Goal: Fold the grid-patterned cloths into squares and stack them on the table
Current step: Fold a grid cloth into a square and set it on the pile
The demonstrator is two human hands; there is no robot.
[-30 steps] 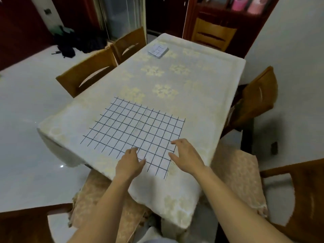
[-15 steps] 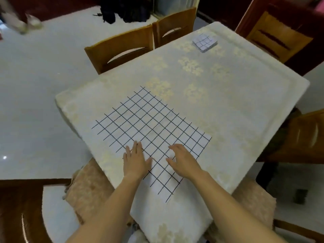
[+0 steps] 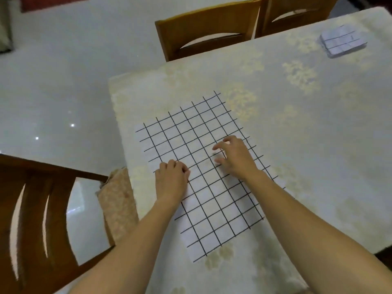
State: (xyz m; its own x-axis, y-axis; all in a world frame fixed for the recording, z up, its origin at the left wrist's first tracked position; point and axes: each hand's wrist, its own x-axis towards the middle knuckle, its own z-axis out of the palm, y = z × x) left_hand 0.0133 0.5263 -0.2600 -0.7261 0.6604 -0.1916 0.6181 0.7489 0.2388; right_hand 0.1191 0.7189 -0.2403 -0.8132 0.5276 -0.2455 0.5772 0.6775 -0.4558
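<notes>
Grid-patterned cloth (image 3: 197, 166) spread flat on tabletop (image 3: 297, 128), near corner. Left hand (image 3: 170, 179) knuckled down on cloth, fingers curled, apparently pinning. Right hand (image 3: 235, 158) on cloth, fingers (image 3: 218, 147) loosely spread, gripping nothing, likely smoothing before first fold. Folded stack (image 3: 339, 42) far right, well apart.

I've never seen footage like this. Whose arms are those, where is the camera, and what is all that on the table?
There is no machine here: a person wears one camera on the head, looking forward and down, so you see their own two bare arms. The left hand and the right hand both rest on a white grid-patterned cloth that lies spread flat on the table, which has a pale flowered cover. The left hand is curled, the right has its fingers bent on the cloth; nothing is lifted. At the far side lies a small stack of folded cloths. Wooden chairs stand around.
</notes>
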